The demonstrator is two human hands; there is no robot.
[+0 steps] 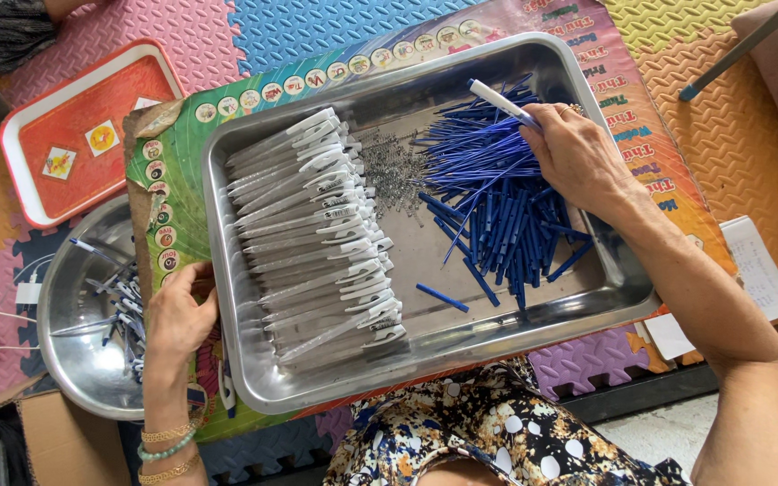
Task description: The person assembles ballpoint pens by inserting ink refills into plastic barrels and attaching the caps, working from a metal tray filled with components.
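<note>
**Pen parts sorted in a steel tray on foam mats**

Coloured foam floor mats (317, 27) lie under a printed poster (641, 117). On it sits one steel tray (425, 360). At its 9 o'clock side lies one row of white pen barrels (317, 234), too many to count; at 2 o'clock, a heap of blue refills (497, 207); between them, small springs (393, 166). The right hand (578, 162), fingers closed, pinches one white pen barrel (502, 103) over the refills. The left hand (177, 315), loosely curled, rests at the tray's 8 o'clock edge, holding nothing visible. One round bowl (74, 351) and one red tray (83, 135) lie beyond.

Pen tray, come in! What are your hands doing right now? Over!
Right hand pinching a white pen barrel over the blue refill pile. Left hand resting beside the steel tray, holding nothing visible. White barrels stacked left; nothing blocking.
</note>
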